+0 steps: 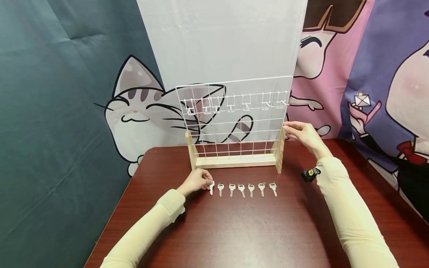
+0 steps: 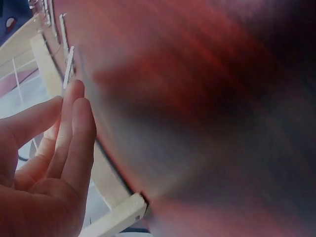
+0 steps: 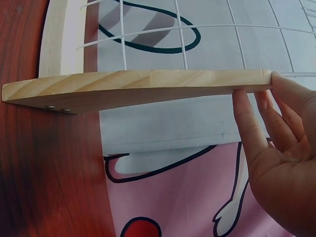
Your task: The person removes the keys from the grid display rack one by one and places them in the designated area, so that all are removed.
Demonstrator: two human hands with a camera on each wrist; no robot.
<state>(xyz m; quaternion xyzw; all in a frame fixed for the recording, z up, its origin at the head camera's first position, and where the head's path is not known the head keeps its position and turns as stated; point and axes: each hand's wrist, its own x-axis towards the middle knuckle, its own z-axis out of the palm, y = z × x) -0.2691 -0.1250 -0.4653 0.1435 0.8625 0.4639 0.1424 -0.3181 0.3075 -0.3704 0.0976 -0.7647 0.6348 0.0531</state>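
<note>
A silver key [image 1: 211,188] at the left end of a row is pinched by the fingertips of my left hand [image 1: 197,179]. In the left wrist view that key [image 2: 68,68] stands edge-on beyond the thumb and fingers. Several more keys [image 1: 251,190] lie to its right on the table, evenly spaced. Behind them stands a white wire grid rack [image 1: 234,132] with hooks [image 1: 246,107] along its upper part. My right hand [image 1: 303,136] holds the top end of the rack's right wooden post [image 3: 148,80], thumb and fingers against it.
The dark red-brown table [image 1: 231,227] carries everything. A wooden base bar [image 1: 236,160] joins the rack's two posts, the left post [image 1: 191,150] among them. A printed cloth with a cat [image 1: 134,111] hangs behind the table. A black device [image 1: 311,174] sits at the right wrist.
</note>
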